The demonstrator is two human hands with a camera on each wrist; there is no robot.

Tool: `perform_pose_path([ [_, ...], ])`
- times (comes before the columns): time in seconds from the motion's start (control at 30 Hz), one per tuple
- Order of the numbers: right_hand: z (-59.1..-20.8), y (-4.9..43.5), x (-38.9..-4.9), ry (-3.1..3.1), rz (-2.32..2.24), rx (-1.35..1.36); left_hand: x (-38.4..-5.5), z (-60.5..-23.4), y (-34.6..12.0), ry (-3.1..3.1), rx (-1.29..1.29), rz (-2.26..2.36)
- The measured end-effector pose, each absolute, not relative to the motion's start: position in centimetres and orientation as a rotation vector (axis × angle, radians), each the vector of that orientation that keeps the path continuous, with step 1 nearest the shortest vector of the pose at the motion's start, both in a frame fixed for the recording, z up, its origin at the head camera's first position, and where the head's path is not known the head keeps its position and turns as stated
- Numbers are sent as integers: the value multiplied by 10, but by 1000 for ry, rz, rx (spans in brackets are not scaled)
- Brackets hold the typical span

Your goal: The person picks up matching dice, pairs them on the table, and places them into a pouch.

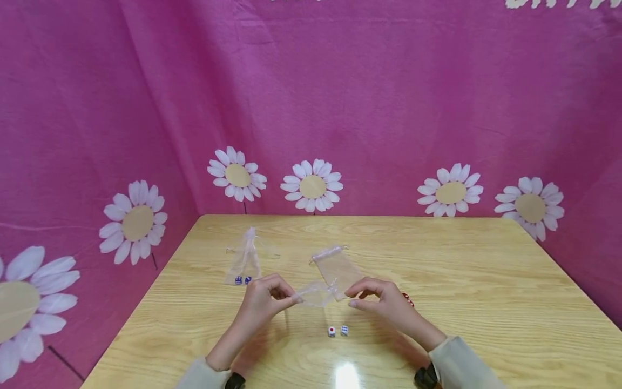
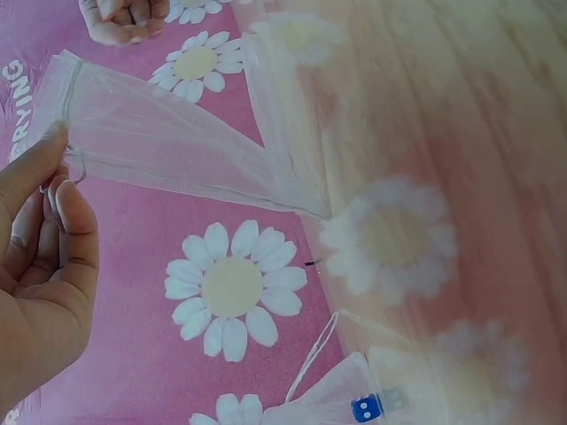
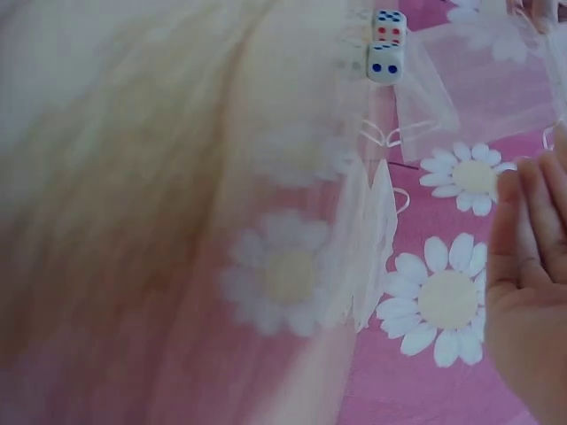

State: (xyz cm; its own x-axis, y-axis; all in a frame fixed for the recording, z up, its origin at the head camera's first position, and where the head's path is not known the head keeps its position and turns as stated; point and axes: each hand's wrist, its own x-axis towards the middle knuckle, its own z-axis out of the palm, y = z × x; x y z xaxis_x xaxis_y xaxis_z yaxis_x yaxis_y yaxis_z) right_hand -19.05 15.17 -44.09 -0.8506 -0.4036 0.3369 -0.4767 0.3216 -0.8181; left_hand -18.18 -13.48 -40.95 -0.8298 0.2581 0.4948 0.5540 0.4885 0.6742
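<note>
My left hand (image 1: 266,297) pinches a sheer drawstring pouch (image 1: 315,296) between thumb and forefinger at one edge, beside its cord. The pouch hangs above the table, stretching toward my right hand (image 1: 384,302). That hand's fingertips are right at the pouch's other end, thumb and forefinger slightly apart; in the right wrist view its fingers (image 3: 532,221) look extended and the thumb is out of frame. Below the pouch, two white dice (image 1: 331,332) lie side by side on the table. Red dice (image 1: 407,298) show partly behind my right hand.
Another sheer pouch (image 1: 335,265) lies flat just beyond my hands. At the left, a gathered pouch (image 1: 249,254) holds blue dice (image 1: 238,280). The wooden table (image 1: 486,270) meets a pink flowered cloth (image 1: 369,108) at its back and sides.
</note>
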Motion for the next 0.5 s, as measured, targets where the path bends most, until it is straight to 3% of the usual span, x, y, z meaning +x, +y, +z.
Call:
perform_pose_path([
  [0.5, -444, 144, -184, -2678, 956, 1299, -181, -410, -133, -2474, -630, -1306],
])
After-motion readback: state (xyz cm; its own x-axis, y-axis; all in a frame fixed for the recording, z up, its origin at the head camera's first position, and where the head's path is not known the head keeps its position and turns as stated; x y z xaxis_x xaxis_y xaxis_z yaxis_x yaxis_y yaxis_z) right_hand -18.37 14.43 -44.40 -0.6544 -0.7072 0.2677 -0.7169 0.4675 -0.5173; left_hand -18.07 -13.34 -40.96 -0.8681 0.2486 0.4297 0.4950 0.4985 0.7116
